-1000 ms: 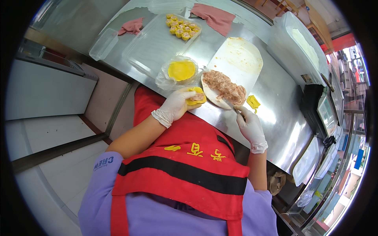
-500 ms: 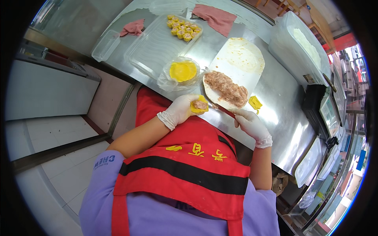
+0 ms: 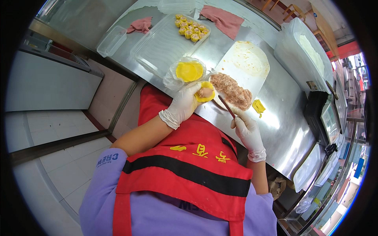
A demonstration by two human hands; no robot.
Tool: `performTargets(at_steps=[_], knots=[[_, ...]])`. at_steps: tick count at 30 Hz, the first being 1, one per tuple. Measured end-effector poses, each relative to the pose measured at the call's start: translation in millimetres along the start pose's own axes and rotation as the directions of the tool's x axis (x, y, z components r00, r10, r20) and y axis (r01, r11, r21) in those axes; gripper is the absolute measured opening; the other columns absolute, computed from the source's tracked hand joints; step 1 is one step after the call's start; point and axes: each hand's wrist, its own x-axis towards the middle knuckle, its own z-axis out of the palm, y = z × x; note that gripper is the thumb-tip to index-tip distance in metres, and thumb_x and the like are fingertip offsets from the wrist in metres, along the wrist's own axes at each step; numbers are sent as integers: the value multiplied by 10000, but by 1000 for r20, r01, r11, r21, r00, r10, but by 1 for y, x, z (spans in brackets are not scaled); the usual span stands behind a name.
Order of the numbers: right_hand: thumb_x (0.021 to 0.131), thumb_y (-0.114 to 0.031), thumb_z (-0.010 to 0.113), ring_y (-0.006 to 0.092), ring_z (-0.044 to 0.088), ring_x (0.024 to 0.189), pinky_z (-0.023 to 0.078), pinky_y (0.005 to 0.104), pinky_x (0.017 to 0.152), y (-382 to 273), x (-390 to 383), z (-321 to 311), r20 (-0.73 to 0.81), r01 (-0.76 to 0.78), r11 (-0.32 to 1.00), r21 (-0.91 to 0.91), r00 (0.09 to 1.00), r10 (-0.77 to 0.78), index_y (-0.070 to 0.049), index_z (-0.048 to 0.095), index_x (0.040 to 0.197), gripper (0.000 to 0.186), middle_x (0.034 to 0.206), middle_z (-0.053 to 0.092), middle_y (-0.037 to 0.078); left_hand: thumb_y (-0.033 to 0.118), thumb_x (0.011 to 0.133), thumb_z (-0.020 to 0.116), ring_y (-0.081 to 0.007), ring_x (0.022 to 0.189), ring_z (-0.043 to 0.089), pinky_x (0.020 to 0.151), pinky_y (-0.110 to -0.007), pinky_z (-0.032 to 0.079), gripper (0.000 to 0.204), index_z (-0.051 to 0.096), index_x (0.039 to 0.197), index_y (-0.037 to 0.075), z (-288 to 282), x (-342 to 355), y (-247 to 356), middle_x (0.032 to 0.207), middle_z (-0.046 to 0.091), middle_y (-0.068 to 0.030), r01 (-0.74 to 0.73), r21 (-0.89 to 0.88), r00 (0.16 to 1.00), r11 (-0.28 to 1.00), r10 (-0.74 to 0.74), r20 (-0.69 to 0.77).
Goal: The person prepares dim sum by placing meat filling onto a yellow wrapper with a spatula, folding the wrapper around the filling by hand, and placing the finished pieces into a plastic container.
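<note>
Gloved, my left hand (image 3: 184, 103) holds a yellow wrapper (image 3: 210, 87) with a lump of meat filling (image 3: 204, 93) on it. My gloved right hand (image 3: 246, 130) grips a slim dark reddish utensil (image 3: 226, 106), its tip just right of the wrapper. Beyond both hands, a mound of minced meat (image 3: 233, 89) lies on a white board (image 3: 257, 59). A stack of yellow wrappers (image 3: 189, 70) sits in crumpled plastic beyond my left hand, and a folded yellow piece (image 3: 258, 107) lies right of the meat.
A clear tray (image 3: 154, 50) holds several filled yellow dumplings (image 3: 191, 29) at the back of the steel counter (image 3: 277, 139). Pink cloths (image 3: 221, 18) and a small clear container (image 3: 111, 41) lie nearby. A large plastic bin (image 3: 293, 59) and black device (image 3: 315, 114) stand at the right.
My left hand has moved up and right with the wrapper, whose filling looks more rounded. The utensil has swung from near the meat to point up-left beside the wrapper.
</note>
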Motion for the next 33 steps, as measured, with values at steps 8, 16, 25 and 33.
performTargets(at_steps=[8,16,25,33], knots=[[979,-105,448,37,414,460,319,182,422,-1,0,14,98,-265,895,359,964,246,-7,531,1272,320,727,577,25,198,1025,374,-153,1263,427,1094,-303,291,433,392,1401,-16,18,-20,-7,1372,477,-93,-287,478,916,830,91,391],[959,-103,466,108,529,528,430,262,506,-3,-4,13,5,-75,994,83,997,75,-18,577,1220,296,662,578,41,84,846,650,-54,731,568,648,-202,479,237,587,1058,0,18,-6,40,815,604,3,-288,872,950,397,6,311],[843,-81,529,376,628,710,502,445,634,-43,-5,13,33,196,778,-597,975,-220,-39,610,1141,312,804,634,224,135,727,779,-127,922,577,850,-288,487,444,540,1080,13,9,7,11,1001,597,-52,-252,899,961,359,-19,277],[843,-117,528,338,627,663,500,436,608,-59,-5,3,208,266,552,-790,964,-167,-107,627,1136,309,736,630,162,177,735,755,-224,823,621,767,-326,513,435,531,1082,42,19,11,14,869,625,-124,-264,957,907,119,-307,288]])
